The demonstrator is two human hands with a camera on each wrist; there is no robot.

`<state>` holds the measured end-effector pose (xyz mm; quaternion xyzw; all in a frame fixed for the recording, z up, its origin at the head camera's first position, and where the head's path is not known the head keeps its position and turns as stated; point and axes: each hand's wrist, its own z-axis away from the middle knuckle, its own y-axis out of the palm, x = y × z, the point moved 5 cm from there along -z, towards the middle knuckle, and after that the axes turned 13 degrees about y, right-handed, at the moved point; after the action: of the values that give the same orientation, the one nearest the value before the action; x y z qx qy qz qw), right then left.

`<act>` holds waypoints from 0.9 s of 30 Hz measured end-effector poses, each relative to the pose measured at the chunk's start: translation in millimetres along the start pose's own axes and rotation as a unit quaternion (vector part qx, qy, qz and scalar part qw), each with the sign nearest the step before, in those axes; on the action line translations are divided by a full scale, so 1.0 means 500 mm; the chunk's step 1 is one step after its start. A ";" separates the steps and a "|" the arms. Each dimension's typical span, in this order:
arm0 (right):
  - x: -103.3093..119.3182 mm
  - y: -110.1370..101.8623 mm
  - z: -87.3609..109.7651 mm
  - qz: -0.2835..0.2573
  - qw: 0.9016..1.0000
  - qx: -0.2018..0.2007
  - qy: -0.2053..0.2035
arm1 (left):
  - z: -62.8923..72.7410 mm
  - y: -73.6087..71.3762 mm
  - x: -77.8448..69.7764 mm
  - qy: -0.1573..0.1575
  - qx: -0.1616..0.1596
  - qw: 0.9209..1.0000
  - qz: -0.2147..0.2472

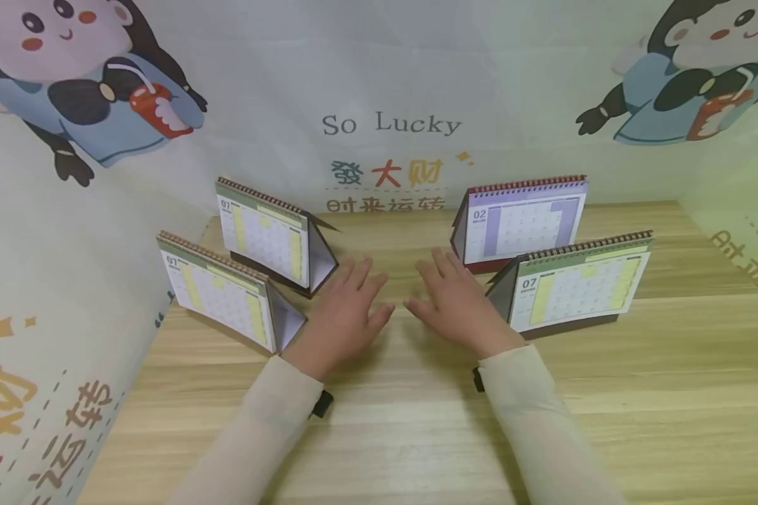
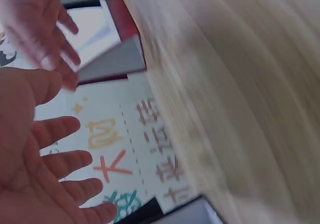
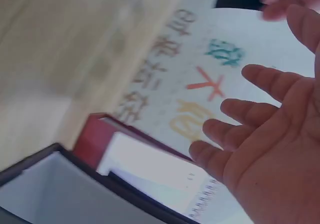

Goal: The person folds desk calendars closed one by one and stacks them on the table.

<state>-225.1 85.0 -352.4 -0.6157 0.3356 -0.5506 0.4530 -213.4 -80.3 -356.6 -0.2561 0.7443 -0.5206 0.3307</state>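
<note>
Both hands reach out over the table, fingers spread and holding nothing. My left hand (image 1: 340,315) is beside two standing desk calendars, a rear one (image 1: 265,238) and a front one (image 1: 221,298), both marked 07 with yellow and green pages. On the other side, my right hand (image 1: 461,301) is beside a purple calendar (image 1: 524,221) marked 02 and, nearer me, a yellow-green calendar (image 1: 577,287) marked 07. The left wrist view shows the left palm (image 2: 30,159) with its fingers apart; in the right wrist view the right palm (image 3: 275,149) looks the same.
All the calendars stand on a light wood-grain table (image 1: 391,435). Behind it hangs a pale printed cloth (image 1: 391,63) with cartoon figures and lettering, which also runs along the left and right sides. Bare wood shows between the two pairs of calendars.
</note>
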 end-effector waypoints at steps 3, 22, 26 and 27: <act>0.006 -0.034 0.025 -0.065 0.997 0.001 -0.036 | -0.008 -0.005 -0.013 0.003 -0.039 0.993 0.108; -0.266 -0.317 0.138 -0.158 0.927 -0.313 0.133 | -0.126 0.009 -0.202 0.045 -0.081 0.981 0.173; -0.336 -0.321 0.144 -0.183 0.906 -0.298 0.238 | -0.146 0.024 -0.226 0.036 -0.062 0.979 0.191; -0.351 -0.318 0.143 -0.193 0.901 -0.289 0.259 | -0.149 0.029 -0.231 0.033 -0.056 0.978 0.196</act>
<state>-197.8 316.4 -269.4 -0.6080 0.4596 -0.6463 0.0371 -195.7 53.2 -326.5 -0.1063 0.8184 -0.4114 0.3869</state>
